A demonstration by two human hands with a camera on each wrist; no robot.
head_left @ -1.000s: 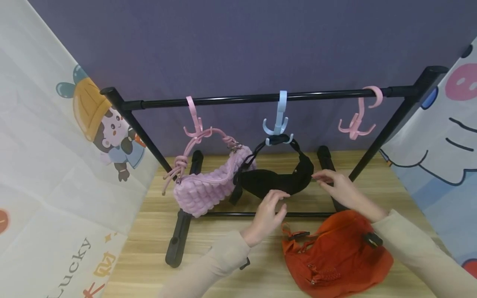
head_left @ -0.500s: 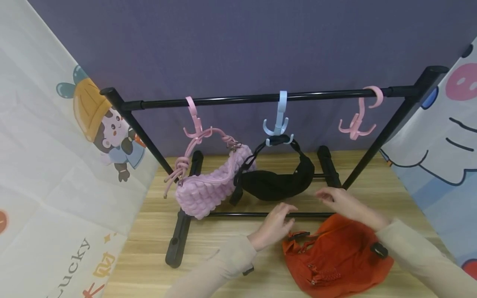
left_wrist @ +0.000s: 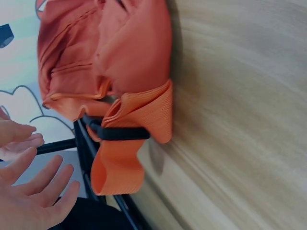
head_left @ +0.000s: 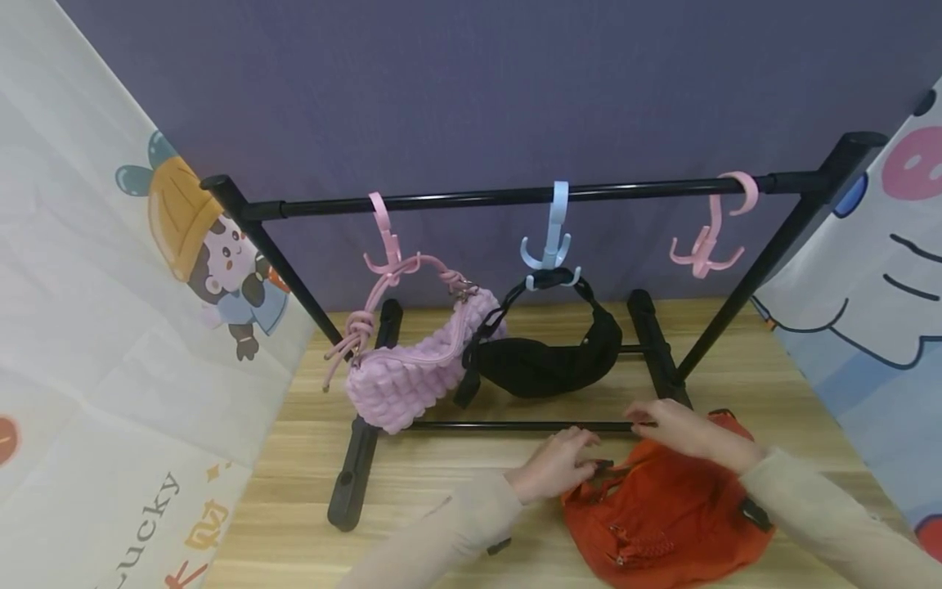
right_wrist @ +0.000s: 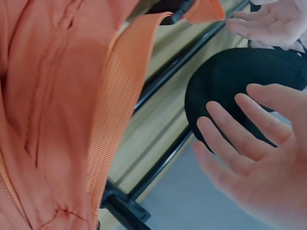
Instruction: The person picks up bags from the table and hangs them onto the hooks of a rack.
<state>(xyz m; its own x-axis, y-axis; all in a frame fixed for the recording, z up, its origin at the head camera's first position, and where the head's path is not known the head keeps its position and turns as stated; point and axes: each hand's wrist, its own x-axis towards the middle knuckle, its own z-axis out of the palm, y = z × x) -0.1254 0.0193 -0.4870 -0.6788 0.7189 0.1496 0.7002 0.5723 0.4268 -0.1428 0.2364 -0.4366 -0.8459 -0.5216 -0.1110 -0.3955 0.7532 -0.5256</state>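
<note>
An orange-red bag lies on the wooden surface at the front right, its orange webbing strap and black buckle showing in the wrist views. My left hand hovers at the bag's left end, fingers spread and holding nothing. Over the bag's far edge is my right hand, also with nothing in it, fingers relaxed. Behind them a black bag hangs by its strap from a light blue hook. Left of it a lilac puffy bag hangs from a pink hook.
The hooks hang on the top bar of a black rack. Another pink hook on the right carries no bag. A low crossbar runs between the rack's feet. Printed sheets flank both sides, with a dark blue-grey backdrop behind.
Both hands have moved down and away from the hanging black bag to the orange-red bag, the left also shifting right. The hanging bags stay nearly still.
</note>
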